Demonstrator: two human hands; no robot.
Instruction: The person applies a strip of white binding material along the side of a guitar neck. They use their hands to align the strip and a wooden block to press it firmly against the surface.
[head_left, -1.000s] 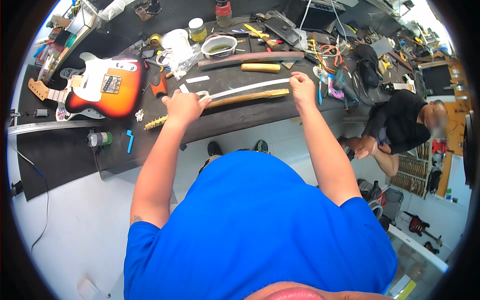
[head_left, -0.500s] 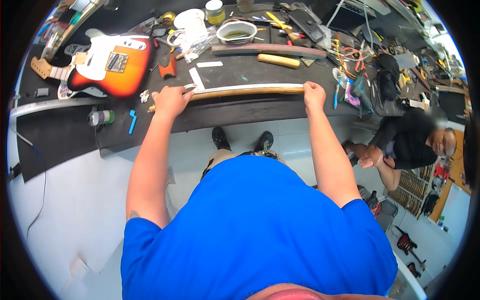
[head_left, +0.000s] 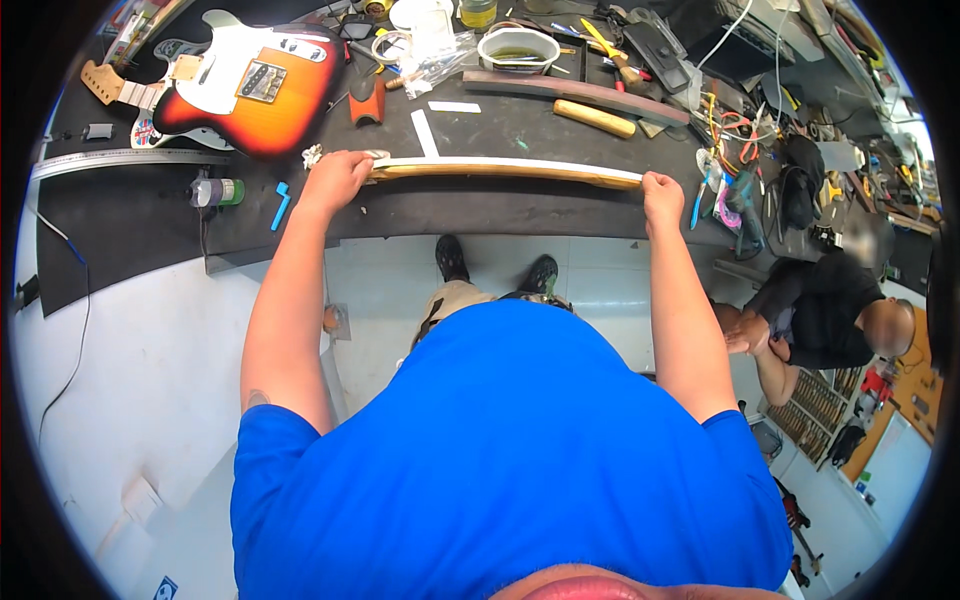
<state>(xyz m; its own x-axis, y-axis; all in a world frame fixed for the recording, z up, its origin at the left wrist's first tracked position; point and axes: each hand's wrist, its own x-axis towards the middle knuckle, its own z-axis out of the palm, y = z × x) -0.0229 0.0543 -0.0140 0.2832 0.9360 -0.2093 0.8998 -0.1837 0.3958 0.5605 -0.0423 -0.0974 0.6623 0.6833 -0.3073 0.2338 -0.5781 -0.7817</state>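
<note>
A long, narrow wooden bar (head_left: 500, 172) lies crosswise near the front of the bench, with a thin white strip (head_left: 510, 162) along its upper edge. My left hand (head_left: 338, 182) is closed at the left end, thumb and fingers pressed together there. By those fingertips is a small pale, rounded thing (head_left: 378, 154), too small to name. At the right end, my right hand (head_left: 663, 203) pinches the bar and strip between thumb and curled fingers. Two loose white strips, one upright (head_left: 425, 134) and one flat (head_left: 454, 107), lie just behind the bar.
A sunburst electric guitar (head_left: 270, 100) lies at the left. Behind the bar are a wooden handle-like piece (head_left: 594, 118), a long dark beam (head_left: 575, 95) and a white tub (head_left: 518, 48). Pliers and cables (head_left: 735, 140) crowd the right. Another person (head_left: 825, 310) sits at far right.
My left hand has shifted left relative to the bench, so my hands are farther apart along the bar. The whole view has shifted slightly. My right hand stays at the right end.
</note>
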